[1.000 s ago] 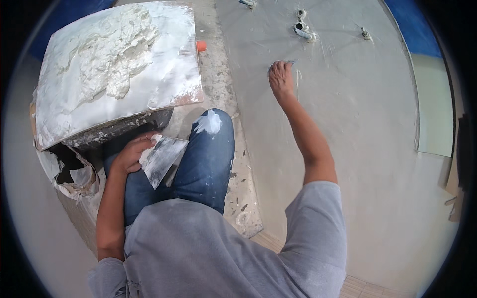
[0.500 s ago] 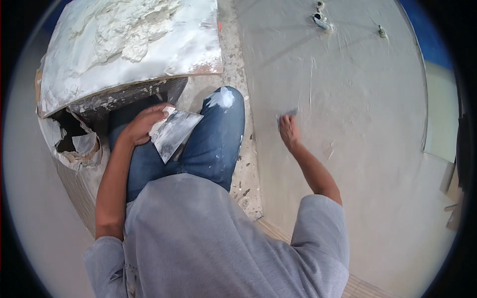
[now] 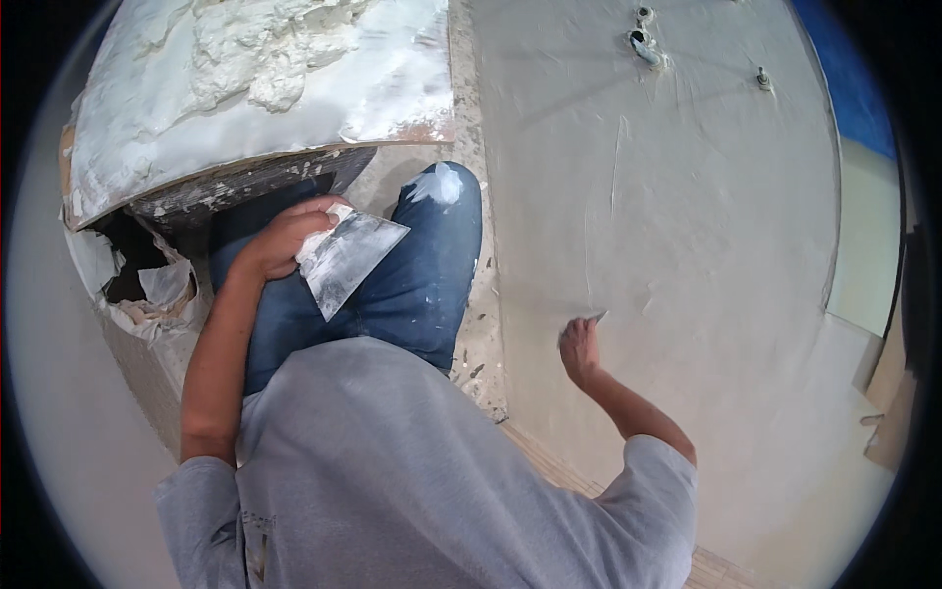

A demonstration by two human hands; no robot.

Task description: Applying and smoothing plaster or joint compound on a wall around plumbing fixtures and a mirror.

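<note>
Above my lap, my left hand [image 3: 287, 239] is closed on a wide putty knife [image 3: 355, 253]. Its flat metal blade is smeared grey and white, with a thicker lump of plaster along the edge by my fingers. Off to the right, my right hand [image 3: 579, 353] grips a small scraper [image 3: 601, 316] against the grey plastered wall [image 3: 706, 226]; only a sliver of that blade shows past the fingers. A thin raised ridge runs along the wall beyond this hand. White plaster smears mark the right knee of my jeans [image 3: 438, 185].
At the far left stands a board [image 3: 392, 88] heaped with white plaster [image 3: 275, 59], above a torn bag [image 3: 162, 285]. Pipe fittings [image 3: 648, 49] and a small valve stub [image 3: 763, 79] stick out of the wall. Spattered floor [image 3: 479, 339] runs along the wall's foot.
My right hand has come down the wall toward me with the scraper, and the elbow has drawn back. The left hand keeps its hold on the putty knife, nearly still.
</note>
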